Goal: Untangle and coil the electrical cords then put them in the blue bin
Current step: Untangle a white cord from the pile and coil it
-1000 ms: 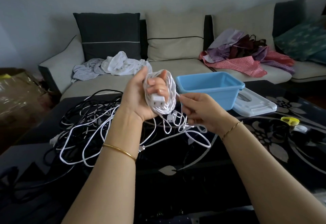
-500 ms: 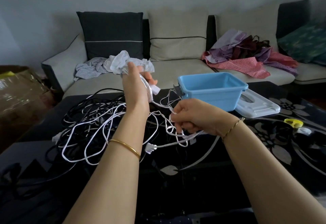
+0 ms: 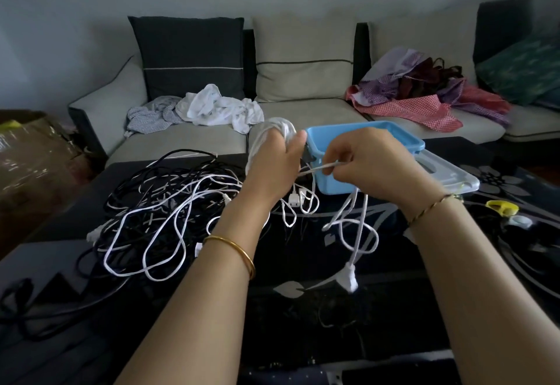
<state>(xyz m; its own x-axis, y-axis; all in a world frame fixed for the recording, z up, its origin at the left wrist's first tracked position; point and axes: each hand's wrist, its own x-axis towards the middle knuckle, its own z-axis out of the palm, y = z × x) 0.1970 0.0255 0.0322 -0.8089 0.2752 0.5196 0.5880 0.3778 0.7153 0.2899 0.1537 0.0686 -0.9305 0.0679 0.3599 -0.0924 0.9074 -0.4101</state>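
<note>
Head view: the left hand [image 3: 274,160] grips the white coil [image 3: 272,125] like a spool. The right hand [image 3: 360,157] pinches its tail [image 3: 325,167] taut, likely feeding a loop. The bin [image 3: 394,131] stands just behind them, and the tangle [image 3: 166,202] lies on the surface [image 3: 333,324].

I see the left hand [image 3: 274,162] up at twelve o'clock, gripping a coil of white cord [image 3: 280,126]. The right hand [image 3: 365,160], just beside it at one o'clock, pinches a strand [image 3: 325,167] stretched between the two. Loose loops hang below the right hand and end in a blurred white plug [image 3: 349,277] low near the dark table [image 3: 303,318]. The blue bin [image 3: 406,140] stands right behind both hands. A tangle of black and white cords [image 3: 163,209] lies at nine o'clock.
</note>
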